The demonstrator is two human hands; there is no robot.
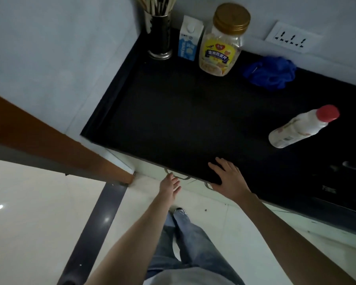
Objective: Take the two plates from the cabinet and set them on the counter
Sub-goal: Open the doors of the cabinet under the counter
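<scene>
The black counter (173, 120) fills the middle of the head view. Below its front edge runs the white cabinet front (152, 171) with two metal handles, the left handle (178, 176) and the right handle (208, 185). My left hand (170, 187) reaches down just below the left handle, fingers apart, holding nothing. Flat on the counter's front edge rests my right hand (227, 177), fingers spread, above the right handle. The cabinet is closed and no plates are in view.
At the back stand a metal chopstick holder (159, 36), a milk carton (190, 38) and a gold-lidded oat jar (222, 40). A blue cloth (271, 72) and a red-capped white bottle (302, 126) lie right. A brown door (49, 138) is on the left.
</scene>
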